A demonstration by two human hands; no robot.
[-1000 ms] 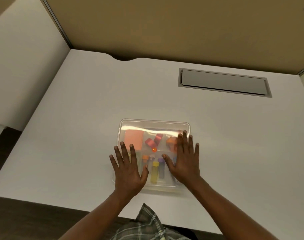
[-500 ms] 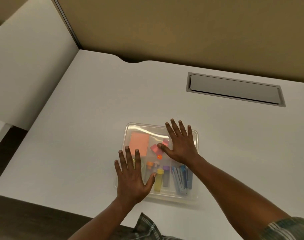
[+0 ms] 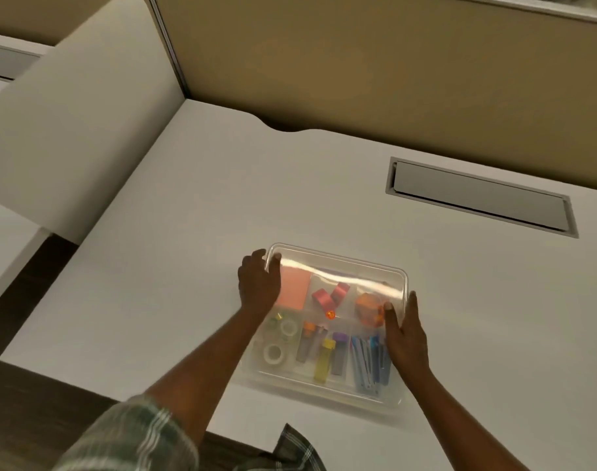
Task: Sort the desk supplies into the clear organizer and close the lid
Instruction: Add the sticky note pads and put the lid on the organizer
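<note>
The clear organizer [image 3: 358,266] lies on the white desk near its front edge, with its transparent lid lying over it. Through the lid I see a pink note pad [image 3: 292,288], pink clips [image 3: 329,295], an orange item [image 3: 368,309], tape rolls [image 3: 276,353], a yellow marker [image 3: 324,360] and blue pens [image 3: 368,362] in separate compartments. My left hand [image 3: 258,283] is curled around the far left corner, thumb on the lid. My right hand [image 3: 406,334] clasps the right edge, thumb on top and fingers down the side.
A grey cable hatch [image 3: 477,198] is set into the desk at the back right. A tan partition [image 3: 358,62] runs behind the desk, and a white side panel [image 3: 69,130] stands to the left. The desk's front edge is just below the organizer.
Both hands left the top of the lid. The left went from the near left part to the far left corner; the right went from the lid's middle to the right edge.
</note>
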